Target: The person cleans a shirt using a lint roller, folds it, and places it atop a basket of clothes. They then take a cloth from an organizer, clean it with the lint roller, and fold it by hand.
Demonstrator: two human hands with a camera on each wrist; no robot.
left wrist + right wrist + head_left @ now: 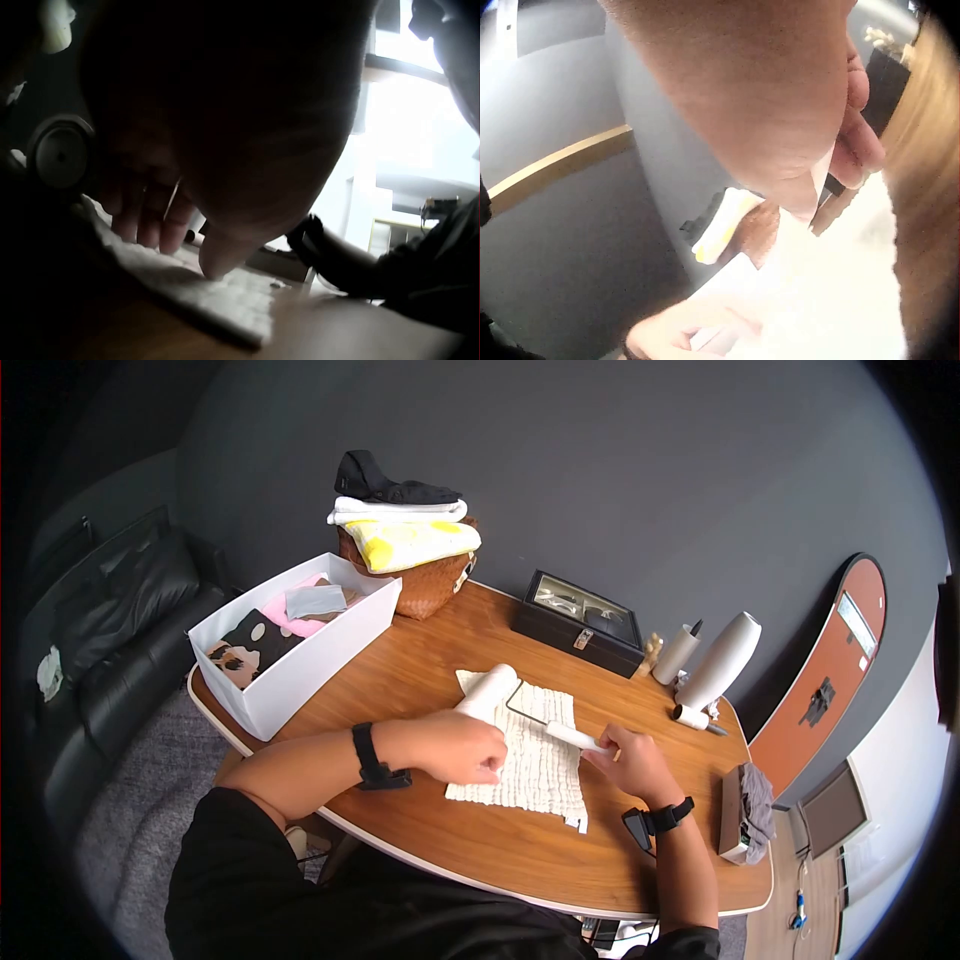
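Note:
My right hand point(640, 763) grips the white handle point(572, 735) of a lint roller, whose bent wire leads to a thick white roll point(488, 693). The roll lies over the left part of a cream crinkled cloth point(540, 785) spread on the table. Above the cloth's left side is my left hand point(460, 748). In the left wrist view, its fingers point(154, 221) reach down to the cloth point(217, 300), with the thumb apart from them. The right wrist view has the right hand point(780, 112) close up, the cloth below washed out by light.
A white bin point(320, 670) of folded clothes stands left, beside a brown woven basket point(430, 585) topped with folded cloths. Behind are a black lidded box point(580, 622) and white bottles point(725, 660). A tissue box point(735, 820) sits at the right edge of the wooden table point(480, 860).

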